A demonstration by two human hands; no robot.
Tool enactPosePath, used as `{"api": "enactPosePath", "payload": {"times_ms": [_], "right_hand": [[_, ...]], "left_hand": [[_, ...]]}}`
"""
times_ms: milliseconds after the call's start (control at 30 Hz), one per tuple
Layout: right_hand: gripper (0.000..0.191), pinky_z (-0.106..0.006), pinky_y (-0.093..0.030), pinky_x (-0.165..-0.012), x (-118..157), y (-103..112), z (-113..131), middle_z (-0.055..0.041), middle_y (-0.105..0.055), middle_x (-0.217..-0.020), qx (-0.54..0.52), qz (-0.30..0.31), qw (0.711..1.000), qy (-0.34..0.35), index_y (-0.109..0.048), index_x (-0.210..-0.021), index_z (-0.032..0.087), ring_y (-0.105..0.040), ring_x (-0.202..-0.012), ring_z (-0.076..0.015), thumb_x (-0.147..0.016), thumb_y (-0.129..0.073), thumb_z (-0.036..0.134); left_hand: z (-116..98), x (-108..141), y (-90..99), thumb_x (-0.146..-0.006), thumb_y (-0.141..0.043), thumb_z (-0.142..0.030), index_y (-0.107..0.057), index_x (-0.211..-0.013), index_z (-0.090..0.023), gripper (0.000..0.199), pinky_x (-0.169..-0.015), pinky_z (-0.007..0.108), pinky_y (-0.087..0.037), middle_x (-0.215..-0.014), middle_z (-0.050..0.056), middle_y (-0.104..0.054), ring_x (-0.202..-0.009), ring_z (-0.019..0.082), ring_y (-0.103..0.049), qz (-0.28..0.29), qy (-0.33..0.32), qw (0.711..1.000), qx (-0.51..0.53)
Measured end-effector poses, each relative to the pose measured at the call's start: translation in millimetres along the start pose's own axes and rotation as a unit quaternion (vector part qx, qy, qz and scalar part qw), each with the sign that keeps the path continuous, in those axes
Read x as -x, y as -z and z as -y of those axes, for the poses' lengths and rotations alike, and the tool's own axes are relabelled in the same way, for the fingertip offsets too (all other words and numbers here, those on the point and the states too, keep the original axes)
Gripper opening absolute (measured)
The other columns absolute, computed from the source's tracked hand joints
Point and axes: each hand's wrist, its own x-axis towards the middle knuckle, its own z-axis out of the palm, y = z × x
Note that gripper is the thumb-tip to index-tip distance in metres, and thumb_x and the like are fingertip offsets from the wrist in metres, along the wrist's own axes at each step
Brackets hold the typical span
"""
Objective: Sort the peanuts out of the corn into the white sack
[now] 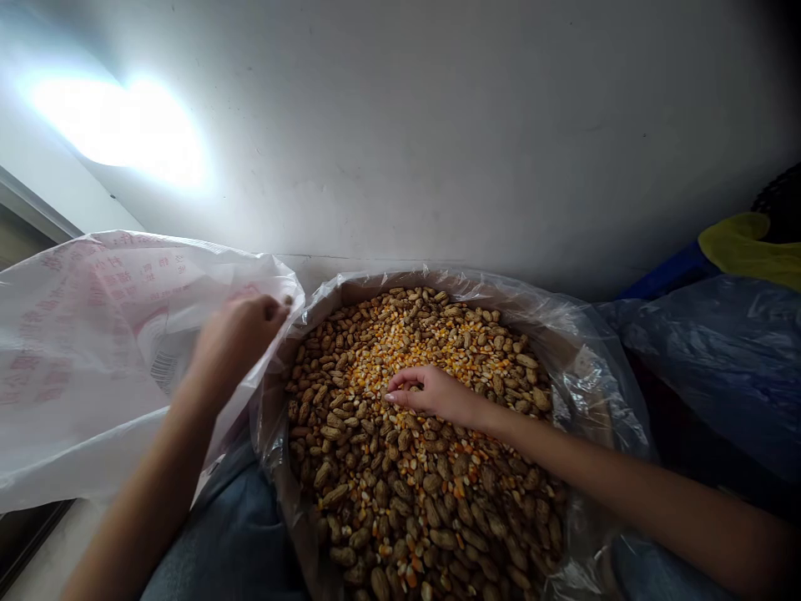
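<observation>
My left hand (241, 330) is closed and slightly blurred, at the mouth of a white plastic bag (125, 334) with red print. A small brown piece that looks like a peanut (288, 300) shows at its fingertips. Over the middle of the heap hovers or rests my right hand (435, 394), thumb and fingers curled in together; what they hold, if anything, I cannot make out. Below it lie unshelled peanuts (444, 538) mixed with yellow and orange corn kernels (375, 367). A clear plastic liner (585, 367) surrounds the heap in a wide round container.
A pale wall (438, 150) rises right behind the container. Dark translucent plastic (719, 351), a blue object (672, 269) and yellow cloth or netting (748, 242) are on the right. My jeans-clad leg (225, 534) is against the container at left. Bright light glares at upper left.
</observation>
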Motion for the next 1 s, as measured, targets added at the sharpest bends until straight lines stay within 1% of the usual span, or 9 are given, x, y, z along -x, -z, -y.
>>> {"api": "enactPosePath", "payload": {"times_ms": [67, 167, 300, 367, 533, 633, 733, 867, 1000], "right_hand": [[0.035, -0.025, -0.035, -0.068, 0.6, -2.1, 0.0, -0.0021, -0.057, -0.076, 0.0, 0.001, 1.0, 0.007, -0.06, -0.078, 0.016, -0.051, -0.075, -0.0158, -0.067, -0.051, 0.048], [0.033, -0.024, -0.035, -0.066, 1.7, -5.0, 0.3, -0.0008, -0.056, -0.073, -0.01, -0.003, 1.0, 0.012, -0.06, -0.077, 0.016, -0.049, -0.071, -0.0134, -0.067, -0.052, 0.046], [0.034, -0.02, -0.032, -0.048, -0.4, 3.2, 8.2, 0.0023, -0.048, -0.058, -0.053, -0.022, 0.998, -0.013, -0.059, -0.078, 0.014, -0.041, -0.05, -0.007, -0.067, -0.052, 0.045], [0.036, -0.018, -0.025, -0.039, -7.3, 14.9, 23.5, 0.0046, -0.041, -0.052, -0.084, -0.044, 0.995, -0.018, -0.057, -0.081, 0.014, -0.032, -0.041, -0.0047, -0.068, -0.05, 0.047], [0.038, -0.017, -0.023, -0.037, -57.3, 27.1, 110.2, 0.0029, -0.044, -0.056, -0.057, -0.088, 0.986, 0.127, -0.059, -0.084, 0.015, -0.033, -0.042, -0.0039, -0.068, -0.049, 0.048], [0.04, -0.015, -0.031, -0.044, -98.3, 1.0, 170.3, 0.0001, -0.05, -0.072, -0.086, -0.051, 0.971, 0.219, -0.059, -0.09, 0.016, -0.043, -0.057, -0.0051, -0.072, -0.042, 0.048], [0.057, -0.018, -0.036, -0.056, -123.9, -27.1, 202.5, -0.0015, -0.052, -0.094, -0.085, 0.049, 0.973, 0.208, -0.04, -0.117, 0.017, -0.049, -0.081, -0.0095, -0.075, -0.031, 0.054], [0.056, -0.024, -0.036, -0.07, -110.6, -24.2, 179.6, -0.0012, -0.041, -0.121, -0.042, 0.0, 0.977, 0.21, -0.031, -0.122, 0.024, -0.044, -0.1, -0.0149, -0.075, -0.03, 0.055], [0.035, -0.028, -0.037, -0.074, -59.7, 5.5, 104.1, -0.004, -0.058, -0.094, 0.047, -0.004, 0.987, 0.151, -0.055, -0.094, 0.016, -0.051, -0.085, -0.0162, -0.077, -0.039, 0.042]], "left_hand": [[20.1, 0.1, 9.1, -0.076, -0.021, -0.053, -0.057, -0.089, -0.017, 0.053, -0.054, 0.03, -0.039, -0.079, 0.01, -0.058, -0.067, 0.023, -0.054, -0.045, 0.074, 0.993, -0.082], [32.0, 1.7, 6.0, -0.079, -0.02, -0.049, -0.049, -0.105, -0.012, 0.054, -0.061, 0.037, -0.04, -0.1, 0.017, -0.051, -0.084, 0.031, -0.051, -0.063, 0.065, 0.987, -0.136], [-1.3, 15.8, -13.2, -0.08, -0.027, -0.043, -0.041, -0.112, -0.014, 0.046, -0.067, 0.034, -0.042, -0.109, 0.014, -0.048, -0.092, 0.026, -0.049, -0.096, -0.066, 0.989, -0.095], [-28.6, 27.7, -23.8, -0.081, -0.025, -0.041, -0.049, -0.1, -0.018, 0.038, -0.062, 0.03, -0.043, -0.095, 0.008, -0.056, -0.078, 0.02, -0.055, -0.025, -0.195, 0.979, -0.058], [-76.5, 50.3, -48.8, -0.081, -0.025, -0.038, -0.053, -0.08, -0.018, 0.034, -0.049, 0.027, -0.042, -0.072, 0.004, -0.06, -0.057, 0.017, -0.057, 0.069, -0.387, 0.919, -0.039], [-82.1, 54.8, -58.0, -0.081, -0.025, -0.034, -0.053, -0.082, -0.017, 0.033, -0.05, 0.026, -0.043, -0.071, 0.005, -0.06, -0.058, 0.016, -0.057, 0.071, -0.426, 0.901, -0.037], [-76.0, 54.7, -61.5, -0.081, -0.027, -0.033, -0.054, -0.084, -0.016, 0.032, -0.055, 0.026, -0.044, -0.071, 0.007, -0.06, -0.062, 0.016, -0.058, 0.08, -0.428, 0.899, -0.042], [-62.4, 47.5, -63.6, -0.081, -0.025, -0.035, -0.052, -0.084, -0.018, 0.033, -0.054, 0.03, -0.044, -0.073, 0.006, -0.06, -0.063, 0.018, -0.058, 0.086, -0.404, 0.91, -0.038], [-52.0, 35.6, -72.1, -0.079, -0.029, -0.038, -0.051, -0.085, -0.017, 0.031, -0.057, 0.032, -0.045, -0.08, 0.007, -0.058, -0.07, 0.021, -0.058, 0.088, -0.344, 0.934, -0.047]]}}
